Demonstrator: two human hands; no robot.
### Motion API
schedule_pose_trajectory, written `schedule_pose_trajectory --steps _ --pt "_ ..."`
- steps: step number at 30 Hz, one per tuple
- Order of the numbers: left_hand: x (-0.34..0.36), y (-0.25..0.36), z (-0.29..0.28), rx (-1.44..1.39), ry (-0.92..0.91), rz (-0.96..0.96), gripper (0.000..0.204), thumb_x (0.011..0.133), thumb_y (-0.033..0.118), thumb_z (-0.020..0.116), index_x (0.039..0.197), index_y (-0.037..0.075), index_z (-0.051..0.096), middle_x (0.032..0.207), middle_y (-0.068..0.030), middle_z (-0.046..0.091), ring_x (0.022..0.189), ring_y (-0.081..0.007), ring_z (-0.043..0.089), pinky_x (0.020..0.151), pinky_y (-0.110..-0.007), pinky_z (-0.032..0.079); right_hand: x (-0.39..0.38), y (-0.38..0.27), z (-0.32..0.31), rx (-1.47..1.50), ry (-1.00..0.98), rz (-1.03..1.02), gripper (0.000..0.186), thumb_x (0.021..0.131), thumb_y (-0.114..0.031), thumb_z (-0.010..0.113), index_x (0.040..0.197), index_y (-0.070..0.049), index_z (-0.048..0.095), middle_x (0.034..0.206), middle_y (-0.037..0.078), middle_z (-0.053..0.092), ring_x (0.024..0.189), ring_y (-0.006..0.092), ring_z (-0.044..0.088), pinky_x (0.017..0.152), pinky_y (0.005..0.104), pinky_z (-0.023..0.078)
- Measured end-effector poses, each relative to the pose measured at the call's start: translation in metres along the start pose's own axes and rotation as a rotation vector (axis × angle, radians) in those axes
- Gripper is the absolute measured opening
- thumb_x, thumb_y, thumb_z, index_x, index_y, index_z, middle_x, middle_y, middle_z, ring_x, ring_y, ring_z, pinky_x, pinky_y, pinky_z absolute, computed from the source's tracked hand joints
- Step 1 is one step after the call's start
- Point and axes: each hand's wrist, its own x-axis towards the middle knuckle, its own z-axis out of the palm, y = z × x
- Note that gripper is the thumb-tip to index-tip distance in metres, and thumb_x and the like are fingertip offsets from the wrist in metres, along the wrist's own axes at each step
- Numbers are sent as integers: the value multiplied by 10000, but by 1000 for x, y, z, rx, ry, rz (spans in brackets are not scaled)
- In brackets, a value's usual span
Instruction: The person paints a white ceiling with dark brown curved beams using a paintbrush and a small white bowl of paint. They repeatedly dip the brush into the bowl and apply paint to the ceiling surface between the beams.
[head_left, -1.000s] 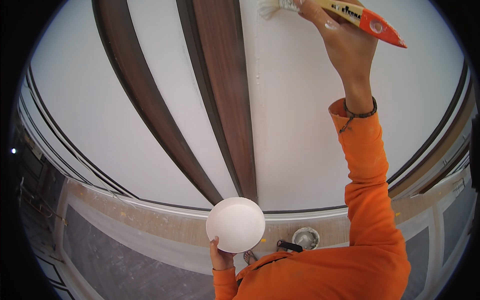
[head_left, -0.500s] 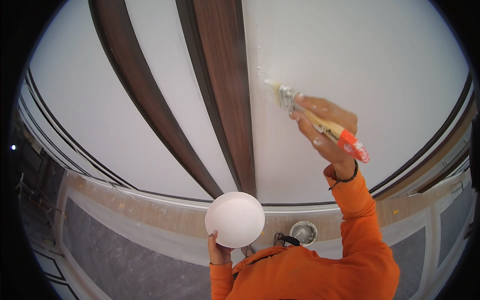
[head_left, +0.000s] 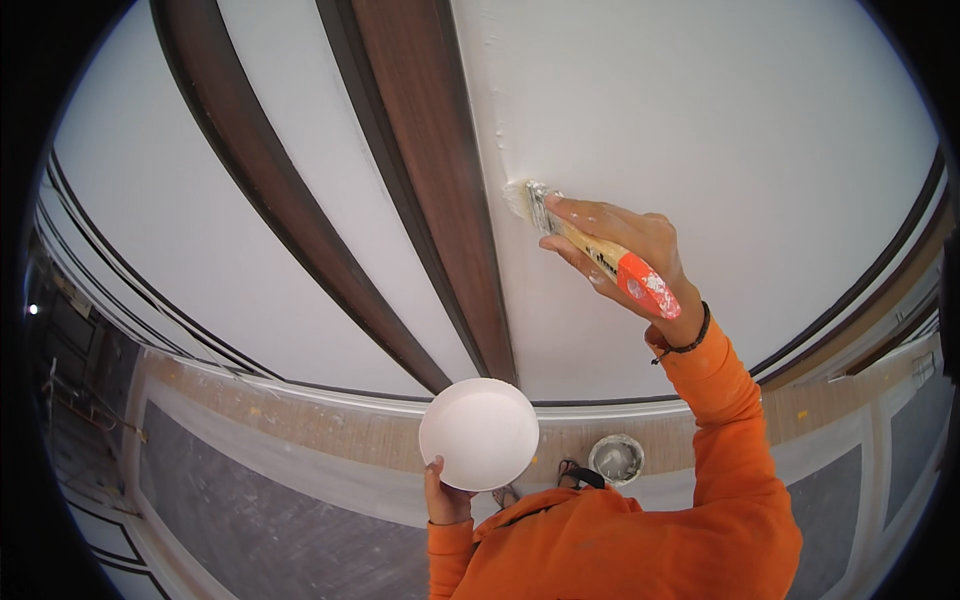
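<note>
White wall panels (head_left: 640, 120) rise in front of you, divided by dark brown wooden strips (head_left: 420, 150) that curve with the lens. Your right hand (head_left: 630, 240) is at the panel to the right of them, its fingers (head_left: 592, 212) closed around a paintbrush (head_left: 598, 250). The handle, pale wood with a red end, slants down to the right, and the bristles (head_left: 517, 198) rest against the wall just beside the wider strip. Above them runs a thin line of raised white drops. White flecks mark the brush and your fingers.

Your left hand (head_left: 447, 497) grips a round, pale bowl (head_left: 479, 434) low in front of your body. Its thumb lies over the rim; the rest of the hand is mostly hidden underneath, so how those fingers are spread, you cannot tell. What the bowl contains is unclear too.

Down on the floor (head_left: 280, 460), a bucket (head_left: 617, 437) with greyish contents stands near your sandalled feet (head_left: 568, 470). Orange sleeves (head_left: 735, 400) cover both your arms, and a dark bracelet (head_left: 697, 335) circles your right wrist.
</note>
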Motion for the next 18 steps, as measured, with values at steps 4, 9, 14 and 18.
schedule_pose_trajectory --steps 4,9,14,18 --pt "-1 0 0 -12 4 -10 669 948 488 582 1435 46 461 1324 -173 614 1100 -347 697 759 -483 653 18 3 -1 9 20 -53 372 791 -146 883 1095 -57 688 1107 85 771 720 200 751 570 254 581" --pt "-2 -2 2 -28 8 -21 696 952 490 557 1472 46 426 1353 -182 596 1126 -359 686 774 -497 653 35 5 -5 2 9 -78 371 792 -142 881 1095 -45 690 1107 106 770 743 210 760 585 259 589" --pt "-7 0 8 -41 28 12 675 954 497 540 1463 65 441 1327 -162 612 1097 -341 696 704 -464 654 47 6 -9 -18 80 -123 381 791 -145 883 1110 -49 698 1086 111 773 799 228 773 641 266 618" --pt "-10 -1 12 -91 98 44 648 945 502 552 1427 76 474 1265 -144 636 1015 -306 714 606 -399 624 57 5 -15 -61 106 -137 392 789 -156 886 1120 -53 703 1074 109 776 812 231 775 667 269 629"
